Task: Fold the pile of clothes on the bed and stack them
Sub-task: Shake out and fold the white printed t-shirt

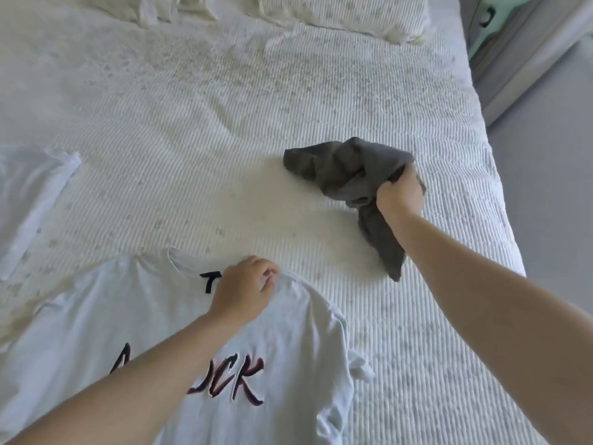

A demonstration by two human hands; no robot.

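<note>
1. Head view: right hand [399, 194] grips the crumpled grey garment [346, 168], mid-bed, fingers clamped on it.
2. Left hand [242, 290] pinches the white T-shirt [282, 342] at its shoulder, nearside.
3. Sorting step, it seems; next, spread one flat to fold.

Person, head-camera view: two forearms and two hands were visible, both arms bare from the lower frame edge to the wrist, with no sleeve, cuff or glove showing. The left hand [241, 289] and the right hand [399, 192] were uncovered, and no ring, watch, bracelet or strap could be made out on either wrist or on any finger that showed. The fingernails on the left hand appeared short and unpainted; those of the right hand were hidden from view.
</note>
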